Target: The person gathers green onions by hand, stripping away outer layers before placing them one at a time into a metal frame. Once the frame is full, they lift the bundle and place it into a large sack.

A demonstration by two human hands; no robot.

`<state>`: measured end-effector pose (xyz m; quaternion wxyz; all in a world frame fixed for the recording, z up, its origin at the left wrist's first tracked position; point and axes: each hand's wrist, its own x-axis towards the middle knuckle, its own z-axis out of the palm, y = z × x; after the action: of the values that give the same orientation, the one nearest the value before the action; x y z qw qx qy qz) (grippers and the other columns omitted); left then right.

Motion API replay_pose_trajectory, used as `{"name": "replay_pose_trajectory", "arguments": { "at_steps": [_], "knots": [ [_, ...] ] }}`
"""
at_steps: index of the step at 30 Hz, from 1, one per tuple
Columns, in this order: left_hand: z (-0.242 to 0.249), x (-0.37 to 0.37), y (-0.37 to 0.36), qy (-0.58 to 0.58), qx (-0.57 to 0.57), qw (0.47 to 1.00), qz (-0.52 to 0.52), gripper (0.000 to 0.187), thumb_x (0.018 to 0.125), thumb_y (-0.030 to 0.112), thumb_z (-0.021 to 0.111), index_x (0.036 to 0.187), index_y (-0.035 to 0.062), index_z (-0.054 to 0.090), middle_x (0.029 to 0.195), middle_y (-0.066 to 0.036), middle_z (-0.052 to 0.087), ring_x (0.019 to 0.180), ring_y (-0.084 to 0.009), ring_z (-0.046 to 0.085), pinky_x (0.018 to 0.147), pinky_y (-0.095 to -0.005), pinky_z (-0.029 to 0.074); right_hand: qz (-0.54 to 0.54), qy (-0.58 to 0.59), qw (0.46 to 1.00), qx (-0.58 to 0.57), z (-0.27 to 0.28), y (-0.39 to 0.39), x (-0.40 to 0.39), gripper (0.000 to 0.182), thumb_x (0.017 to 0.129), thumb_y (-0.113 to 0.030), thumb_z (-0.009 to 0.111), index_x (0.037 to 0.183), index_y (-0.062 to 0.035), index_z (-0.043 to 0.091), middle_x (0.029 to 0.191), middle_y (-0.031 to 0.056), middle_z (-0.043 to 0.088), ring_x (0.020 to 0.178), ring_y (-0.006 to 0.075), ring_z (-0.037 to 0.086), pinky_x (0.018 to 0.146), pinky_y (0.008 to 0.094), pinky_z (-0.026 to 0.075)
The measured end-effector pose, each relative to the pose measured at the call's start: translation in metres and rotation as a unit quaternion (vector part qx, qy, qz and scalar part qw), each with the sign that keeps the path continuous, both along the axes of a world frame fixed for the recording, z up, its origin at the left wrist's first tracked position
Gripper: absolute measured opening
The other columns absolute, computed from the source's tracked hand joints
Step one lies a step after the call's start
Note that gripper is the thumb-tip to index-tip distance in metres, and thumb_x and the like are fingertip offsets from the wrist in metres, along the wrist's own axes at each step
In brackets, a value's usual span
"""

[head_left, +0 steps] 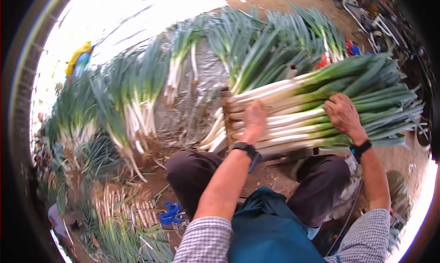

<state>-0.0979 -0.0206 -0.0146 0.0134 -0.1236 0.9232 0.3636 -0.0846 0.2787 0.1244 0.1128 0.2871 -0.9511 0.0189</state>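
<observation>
A thick bundle of leeks lies in front of me, white stems to the left and green leaves to the right. My left hand is curled down onto the white stems near their root ends. Farther right, my right hand grips the stalks where white turns to green. The root ends sit against an upright brown bar of a low stand. Both hands hide some of the stalks under them, and the fingertips are partly out of sight.
Loose leeks stand in bunches at the left, with more leeks behind the stand. Grey plastic sheeting covers ground between them. Shorter leeks and blue ties lie at the lower left. Vehicle-like metal parts stand top right.
</observation>
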Motion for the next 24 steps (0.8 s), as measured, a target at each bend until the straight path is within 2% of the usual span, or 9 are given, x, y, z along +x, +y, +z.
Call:
{"name": "replay_pose_trajectory", "arguments": {
  "at_steps": [4,6,8,10,13,15,17,19,24],
  "knots": [
    [0.02,-0.007,-0.027,0.018,-0.035,0.99,-0.133,0.046,0.09,0.033,0.076,0.123,0.0031,0.064,0.1,-0.022,0.073,0.095,-0.0378,0.071,0.086,-0.0477,0.056,-0.008,-0.023,1.0,-0.002,0.001,0.003,0.001,0.018,0.094,-0.02,0.065,0.1,-0.0038,0.071,0.104,0.0126,0.066,0.107,0.0326,0.06,0.098,0.0446,0.047],
    [0.117,0.004,-0.079,-0.022,-0.065,0.978,-0.196,0.06,0.093,0.033,0.073,0.14,-0.0004,0.055,0.112,-0.022,0.072,0.099,-0.0326,0.071,0.091,-0.0447,0.056,-0.02,-0.04,0.999,0.009,-0.001,0.005,0.005,0.02,0.093,-0.019,0.066,0.103,-0.0028,0.072,0.107,0.0132,0.067,0.109,0.0325,0.06,0.099,0.0441,0.046],
    [0.169,-0.001,-0.156,0.005,-0.063,0.983,-0.173,0.06,0.099,0.034,0.066,0.147,0.0014,0.05,0.128,-0.019,0.068,0.097,-0.0225,0.069,0.089,-0.0355,0.057,-0.022,-0.062,0.998,-0.024,-0.001,0.008,0.005,0.02,0.093,-0.018,0.066,0.103,-0.0021,0.072,0.108,0.0131,0.067,0.109,0.0324,0.061,0.099,0.0438,0.046],
    [0.238,0.034,-0.224,0.016,0.026,0.999,-0.044,0.054,0.1,0.034,0.064,0.143,0.0031,0.056,0.12,-0.018,0.071,0.095,-0.0201,0.069,0.084,-0.0344,0.058,-0.012,-0.058,0.997,-0.041,-0.005,0.011,0.002,0.019,0.093,-0.015,0.066,0.104,-0.0011,0.073,0.108,0.013,0.067,0.109,0.0323,0.061,0.098,0.0432,0.046],
    [0.194,0.051,-0.354,0.119,-0.122,0.985,-0.005,0.045,0.1,0.031,0.066,0.136,0.0054,0.064,0.116,-0.017,0.074,0.092,-0.0191,0.07,0.082,-0.033,0.058,-0.021,-0.03,0.999,-0.027,-0.009,0.006,0.003,0.016,0.091,-0.01,0.066,0.103,-0.0008,0.071,0.108,0.0122,0.066,0.11,0.0344,0.06,0.098,0.0449,0.047],
    [0.141,0.072,-0.397,-0.01,-0.134,0.989,0.061,0.042,0.101,0.033,0.065,0.134,0.008,0.067,0.114,-0.015,0.075,0.092,-0.0204,0.072,0.084,-0.0357,0.058,-0.026,-0.031,0.999,-0.016,-0.004,0.001,0.006,0.017,0.09,-0.008,0.065,0.105,-0.0002,0.07,0.111,0.014,0.066,0.113,0.037,0.059,0.101,0.045,0.046],
    [0.067,0.087,-0.393,-0.167,-0.081,0.977,0.104,0.032,0.104,0.03,0.058,0.124,0.0088,0.072,0.117,-0.015,0.075,0.105,-0.0255,0.072,0.094,-0.0409,0.057,-0.027,-0.032,0.999,-0.016,-0.006,0.004,0.005,0.018,0.091,-0.006,0.064,0.106,0.0001,0.07,0.113,0.0153,0.065,0.115,0.0379,0.058,0.102,0.045,0.046],
    [-0.054,0.109,-0.394,-0.081,-0.041,0.996,0.014,0.025,0.099,0.026,0.064,0.108,0.0076,0.078,0.11,-0.014,0.077,0.106,-0.0237,0.073,0.095,-0.0376,0.056,-0.038,-0.069,0.997,-0.027,-0.011,0.014,0.002,0.021,0.09,-0.003,0.061,0.109,0.0002,0.07,0.118,0.0167,0.065,0.119,0.0384,0.057,0.104,0.0467,0.045],
    [-0.197,0.09,-0.326,-0.188,0.053,0.981,-0.014,0.036,0.095,0.028,0.065,0.12,0.0026,0.072,0.111,-0.018,0.075,0.104,-0.0287,0.07,0.091,-0.0375,0.054,-0.036,-0.084,0.996,-0.011,-0.008,0.008,0.001,0.022,0.09,-0.003,0.062,0.111,0.0019,0.067,0.119,0.0182,0.063,0.117,0.0405,0.057,0.105,0.0478,0.043]
  ]
}}
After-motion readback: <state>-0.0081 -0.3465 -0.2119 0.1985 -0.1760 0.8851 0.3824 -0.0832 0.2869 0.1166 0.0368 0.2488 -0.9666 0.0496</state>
